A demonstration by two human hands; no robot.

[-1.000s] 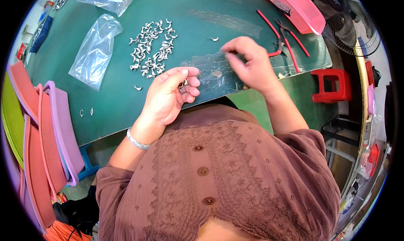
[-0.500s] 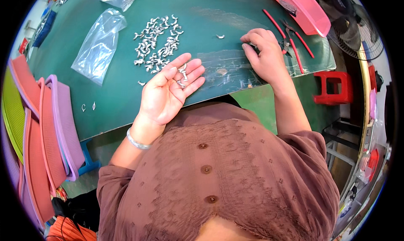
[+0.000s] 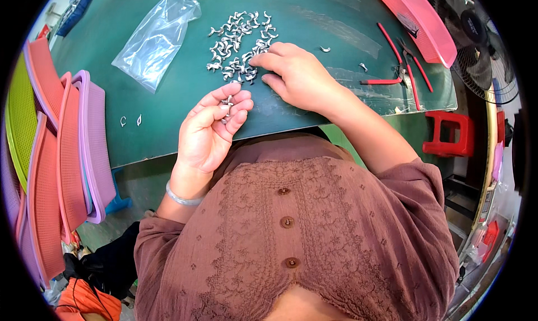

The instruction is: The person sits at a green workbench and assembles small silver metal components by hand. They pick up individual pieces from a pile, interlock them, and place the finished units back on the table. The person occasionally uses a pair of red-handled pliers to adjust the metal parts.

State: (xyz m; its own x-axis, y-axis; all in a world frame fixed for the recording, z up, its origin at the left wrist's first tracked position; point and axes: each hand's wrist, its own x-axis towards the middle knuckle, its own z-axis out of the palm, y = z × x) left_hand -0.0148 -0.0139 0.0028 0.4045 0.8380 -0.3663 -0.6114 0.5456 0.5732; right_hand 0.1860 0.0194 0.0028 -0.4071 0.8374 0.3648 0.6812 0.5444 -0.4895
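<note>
My left hand (image 3: 210, 130) is palm up near the table's front edge, its fingers curled round a few small curved silvery metal pieces (image 3: 227, 105). A loose pile of several such pieces (image 3: 227, 43) lies just beyond it. My right hand (image 3: 297, 74) reaches in from the right to the pile's near right edge, back of the hand up. Its thumb and fingers are apart, with nothing visible between them. One single metal piece (image 3: 325, 49) lies right of the pile, and a small silvery piece (image 3: 363, 67) lies near the red-handled pliers (image 3: 412, 69).
The green table (image 3: 157, 133) carries a clear plastic bag (image 3: 159, 41) and two small pieces at the left. A pink basket (image 3: 420, 24) and a fan (image 3: 476, 35) are at the far right. Stacked coloured baskets (image 3: 70, 153) stand left; a red stool (image 3: 448, 133) is right.
My right hand has moved left from beside the pliers to the pile, uncovering the small piece there. My left hand's fingers have curled up over the metal pieces. The view has shifted slightly.
</note>
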